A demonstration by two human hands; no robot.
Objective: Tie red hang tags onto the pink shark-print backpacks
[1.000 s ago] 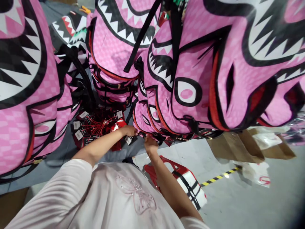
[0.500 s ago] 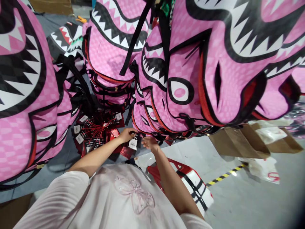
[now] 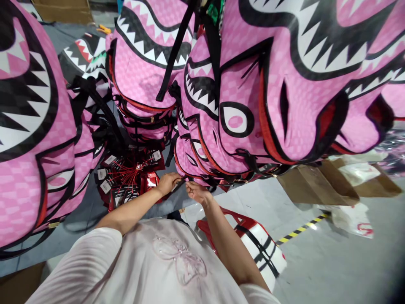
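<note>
My left hand (image 3: 169, 184) is closed in a pinch at the bottom edge of a stack of pink shark-face backpacks (image 3: 202, 158). A dark hang tag (image 3: 179, 184), seen nearly edge-on, sits at its fingertips. Close beside it, my right hand (image 3: 196, 192) has its thumb and fingers pressed together near the tag and the backpack's lower edge. What lies in its fingertips is too small to make out. Left of my hands, a fanned bundle of hang tags (image 3: 109, 159) with red cords spreads over the grey table (image 3: 84, 211).
More pink backpacks (image 3: 19, 185) rise on the left, and another stack (image 3: 152, 80) stands behind. Below my right arm is a red stool (image 3: 229, 215) with a white, black-strapped item (image 3: 264, 249). Cardboard boxes (image 3: 316, 183) and a yellow-black floor stripe (image 3: 303, 231) lie right.
The hang tag between my hands has turned from its white barcode face to nearly edge-on. My right hand has moved slightly left, closer to my left hand.
</note>
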